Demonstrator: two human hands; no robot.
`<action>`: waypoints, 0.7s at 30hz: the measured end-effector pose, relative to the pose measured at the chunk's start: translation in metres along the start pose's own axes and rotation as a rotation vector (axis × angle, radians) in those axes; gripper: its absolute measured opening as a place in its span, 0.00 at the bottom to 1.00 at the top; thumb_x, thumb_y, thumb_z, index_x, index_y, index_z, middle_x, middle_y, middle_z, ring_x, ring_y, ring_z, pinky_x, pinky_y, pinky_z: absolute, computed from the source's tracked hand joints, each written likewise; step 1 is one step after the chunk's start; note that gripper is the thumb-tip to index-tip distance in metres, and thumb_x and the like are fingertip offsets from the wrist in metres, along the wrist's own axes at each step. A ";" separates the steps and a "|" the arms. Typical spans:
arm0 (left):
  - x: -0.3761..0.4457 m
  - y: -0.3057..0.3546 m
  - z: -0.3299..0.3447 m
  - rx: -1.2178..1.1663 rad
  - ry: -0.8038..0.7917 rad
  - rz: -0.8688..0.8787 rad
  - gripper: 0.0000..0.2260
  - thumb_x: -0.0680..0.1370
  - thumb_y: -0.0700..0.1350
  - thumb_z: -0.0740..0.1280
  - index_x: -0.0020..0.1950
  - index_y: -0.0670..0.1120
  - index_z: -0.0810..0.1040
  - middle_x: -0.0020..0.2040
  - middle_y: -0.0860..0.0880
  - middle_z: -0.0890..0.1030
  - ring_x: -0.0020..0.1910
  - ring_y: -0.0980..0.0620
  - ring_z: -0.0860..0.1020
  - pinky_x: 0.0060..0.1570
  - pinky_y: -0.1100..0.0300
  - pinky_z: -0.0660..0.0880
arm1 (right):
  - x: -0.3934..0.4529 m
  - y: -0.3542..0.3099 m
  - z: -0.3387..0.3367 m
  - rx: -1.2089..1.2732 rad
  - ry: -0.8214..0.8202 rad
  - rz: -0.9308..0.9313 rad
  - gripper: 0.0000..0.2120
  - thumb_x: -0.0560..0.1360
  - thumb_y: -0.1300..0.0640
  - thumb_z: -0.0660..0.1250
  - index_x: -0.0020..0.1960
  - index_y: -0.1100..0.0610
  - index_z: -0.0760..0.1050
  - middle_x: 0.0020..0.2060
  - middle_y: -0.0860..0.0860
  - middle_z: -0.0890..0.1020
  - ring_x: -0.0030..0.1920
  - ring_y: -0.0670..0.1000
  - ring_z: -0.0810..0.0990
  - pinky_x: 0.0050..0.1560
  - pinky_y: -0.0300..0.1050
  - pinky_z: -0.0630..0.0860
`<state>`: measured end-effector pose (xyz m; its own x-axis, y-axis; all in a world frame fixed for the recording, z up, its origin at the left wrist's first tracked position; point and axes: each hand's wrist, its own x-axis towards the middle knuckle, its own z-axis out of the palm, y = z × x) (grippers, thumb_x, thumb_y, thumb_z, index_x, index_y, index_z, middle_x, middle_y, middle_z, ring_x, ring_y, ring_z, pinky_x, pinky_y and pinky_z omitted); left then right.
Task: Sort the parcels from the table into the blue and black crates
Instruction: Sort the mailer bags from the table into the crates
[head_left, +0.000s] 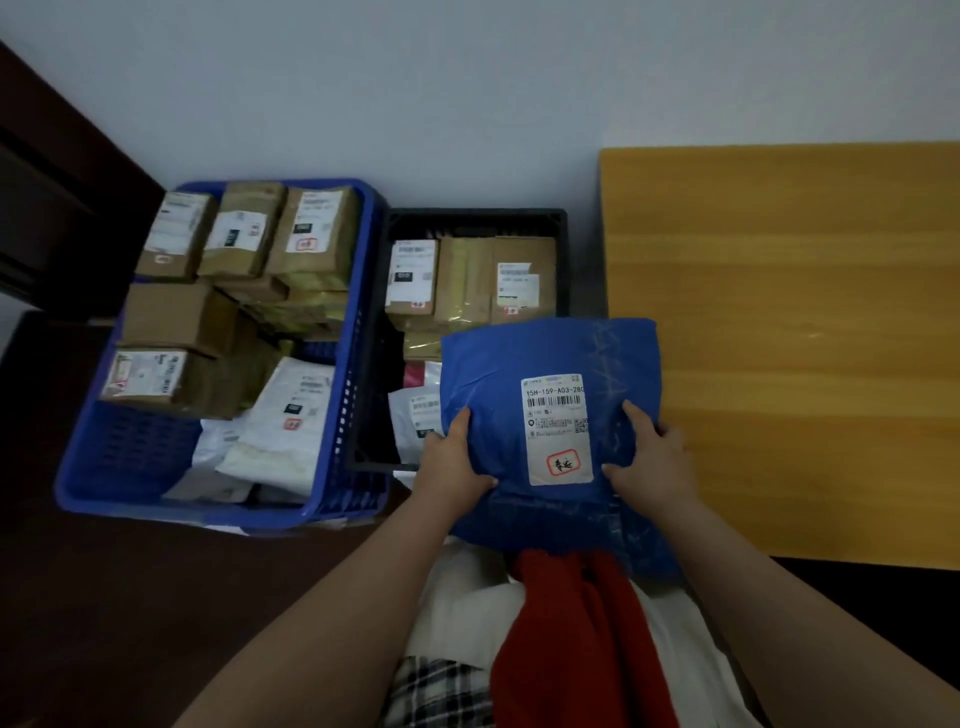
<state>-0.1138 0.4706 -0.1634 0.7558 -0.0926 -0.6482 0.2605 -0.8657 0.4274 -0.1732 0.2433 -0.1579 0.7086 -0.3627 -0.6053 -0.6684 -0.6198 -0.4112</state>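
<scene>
I hold a blue plastic parcel bag (550, 358) with a white shipping label in front of my body. My left hand (452, 457) grips its left edge and my right hand (654, 457) grips its right edge. The bag hangs over the near right part of the black crate (472, 218), which holds brown boxes at the back and white mailers lower down. To the left stands the blue crate (348, 374), filled with brown cardboard boxes and white mailers. The wooden table (789, 338) lies to the right.
A pale wall runs behind the crates and table. Dark furniture stands at the far left. Both crates sit on a dark floor. My red and white clothing shows at the bottom of the view.
</scene>
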 end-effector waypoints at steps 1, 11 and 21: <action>0.004 -0.011 -0.008 0.005 -0.015 -0.009 0.47 0.70 0.48 0.76 0.79 0.55 0.47 0.69 0.40 0.63 0.68 0.40 0.67 0.68 0.51 0.67 | -0.002 -0.010 0.009 0.010 0.000 0.006 0.39 0.75 0.53 0.71 0.78 0.44 0.51 0.74 0.59 0.55 0.69 0.63 0.65 0.68 0.58 0.69; 0.030 -0.096 -0.055 0.015 -0.141 -0.041 0.45 0.71 0.49 0.76 0.79 0.52 0.50 0.68 0.39 0.63 0.67 0.40 0.68 0.66 0.53 0.68 | -0.009 -0.068 0.083 -0.035 -0.129 0.125 0.41 0.73 0.46 0.71 0.78 0.47 0.52 0.72 0.60 0.59 0.67 0.63 0.68 0.65 0.56 0.71; 0.075 -0.099 -0.082 0.049 -0.168 -0.038 0.40 0.71 0.50 0.76 0.78 0.50 0.58 0.70 0.40 0.62 0.69 0.42 0.66 0.67 0.59 0.63 | 0.040 -0.093 0.100 -0.031 -0.131 0.070 0.35 0.73 0.45 0.71 0.75 0.48 0.61 0.75 0.59 0.56 0.71 0.64 0.62 0.68 0.53 0.64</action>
<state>-0.0340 0.5901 -0.2025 0.6340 -0.1369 -0.7611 0.2539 -0.8928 0.3721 -0.1048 0.3564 -0.2124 0.6234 -0.3130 -0.7165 -0.7064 -0.6183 -0.3445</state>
